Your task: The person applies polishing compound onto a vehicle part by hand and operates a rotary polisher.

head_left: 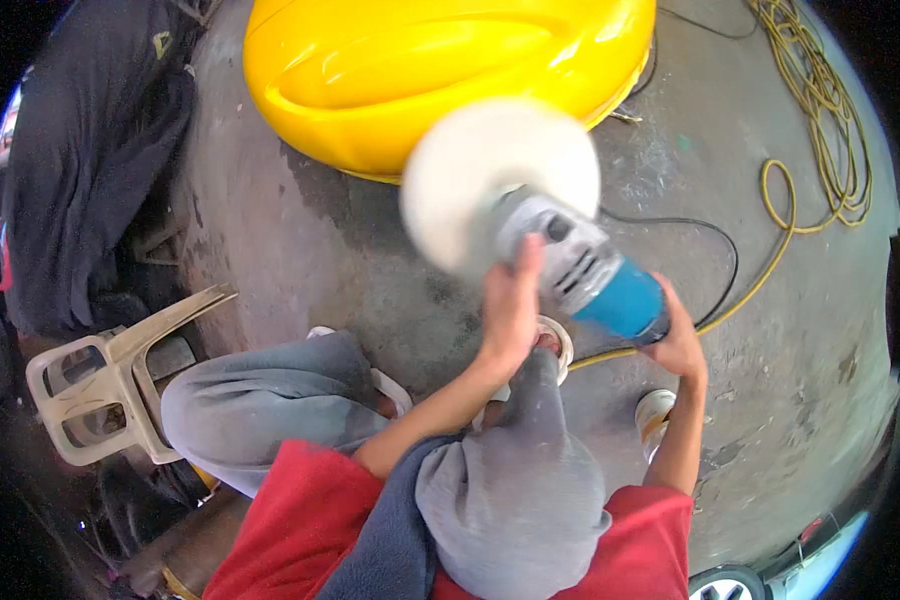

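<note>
My left hand (515, 315) is at the front of a blue and grey power polisher (585, 265), its fingers wrapped by the metal head. Farther back, my right hand (675, 335) grips the rear end of the blue body. A large round white pad (500, 180) on the tool is blurred; it overlaps the lower edge of a glossy yellow curved shell (440, 70) in the view. Whether pad and shell touch cannot be told.
Coiled yellow cable (820, 130) lies on the grey floor (770, 400) at the right, with a black cord (725, 240) nearer the tool. A beige plastic chair (120, 385) and dark cloth (100, 180) are at the left. A car wheel (727, 585) shows lower right.
</note>
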`<state>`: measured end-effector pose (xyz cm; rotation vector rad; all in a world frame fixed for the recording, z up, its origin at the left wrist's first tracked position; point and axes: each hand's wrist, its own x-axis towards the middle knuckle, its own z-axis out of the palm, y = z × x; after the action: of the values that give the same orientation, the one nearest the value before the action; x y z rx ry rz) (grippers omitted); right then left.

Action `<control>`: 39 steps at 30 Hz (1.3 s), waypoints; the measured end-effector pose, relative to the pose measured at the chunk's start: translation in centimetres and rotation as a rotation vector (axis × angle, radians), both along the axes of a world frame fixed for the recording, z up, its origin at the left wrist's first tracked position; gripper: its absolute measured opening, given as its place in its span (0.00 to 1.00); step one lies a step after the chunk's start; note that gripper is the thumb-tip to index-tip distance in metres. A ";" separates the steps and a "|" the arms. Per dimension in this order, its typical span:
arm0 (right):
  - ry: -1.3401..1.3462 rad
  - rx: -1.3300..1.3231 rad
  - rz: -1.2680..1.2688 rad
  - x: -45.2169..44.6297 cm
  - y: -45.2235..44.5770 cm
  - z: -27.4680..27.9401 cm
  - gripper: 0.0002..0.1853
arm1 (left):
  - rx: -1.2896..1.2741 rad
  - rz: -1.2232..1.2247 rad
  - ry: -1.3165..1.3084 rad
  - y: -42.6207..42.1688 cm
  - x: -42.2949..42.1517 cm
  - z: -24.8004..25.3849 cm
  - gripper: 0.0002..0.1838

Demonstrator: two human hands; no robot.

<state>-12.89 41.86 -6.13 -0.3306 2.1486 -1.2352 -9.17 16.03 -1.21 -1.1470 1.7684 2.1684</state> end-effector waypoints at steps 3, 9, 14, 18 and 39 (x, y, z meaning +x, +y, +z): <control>-0.085 -0.034 -0.106 -1.2 2.1 0.2 0.50 | 0.031 0.013 0.194 3.4 -4.5 0.2 0.30; -0.034 -0.059 -0.007 -0.8 -0.7 -0.5 0.50 | -0.083 0.104 -0.101 -1.0 -0.4 1.7 0.29; -0.178 0.028 0.172 1.7 -8.5 1.4 0.48 | -0.078 0.483 0.062 -5.9 3.2 3.1 0.35; -0.264 -0.074 0.069 2.8 -10.2 3.3 0.49 | -0.128 0.334 0.088 -7.6 3.3 4.4 0.34; -0.283 -0.049 0.032 4.4 -11.6 5.9 0.46 | -0.113 0.274 0.099 -9.8 3.2 5.7 0.31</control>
<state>-8.46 30.28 -0.21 -0.1963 1.8680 -1.2378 -6.01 6.21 4.48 -1.4065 1.8950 2.3369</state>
